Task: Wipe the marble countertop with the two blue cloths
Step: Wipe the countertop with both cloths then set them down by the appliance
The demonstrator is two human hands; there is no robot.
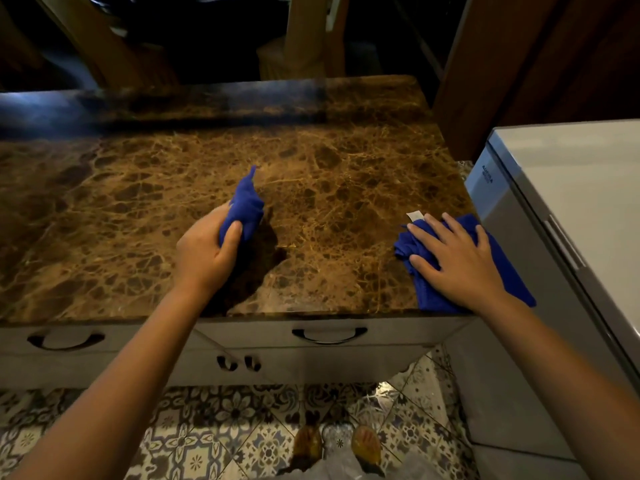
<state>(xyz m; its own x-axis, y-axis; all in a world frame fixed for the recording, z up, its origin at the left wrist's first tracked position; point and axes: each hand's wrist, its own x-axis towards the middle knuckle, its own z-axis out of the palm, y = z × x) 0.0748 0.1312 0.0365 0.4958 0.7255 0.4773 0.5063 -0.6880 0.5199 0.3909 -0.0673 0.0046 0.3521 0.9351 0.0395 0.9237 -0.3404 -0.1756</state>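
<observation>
The brown marble countertop fills the middle of the view. My left hand grips one bunched blue cloth near the counter's centre, lifted a little, its tip pointing away from me. A second blue cloth lies spread at the counter's near right corner, a small white label at its far edge. My right hand rests flat on top of it, fingers spread and pressing it down onto the marble.
A grey appliance stands close against the counter's right edge. Pale drawers with dark handles run under the front edge. Patterned floor tiles and my feet show below. Wooden furniture sits in the dark behind the counter.
</observation>
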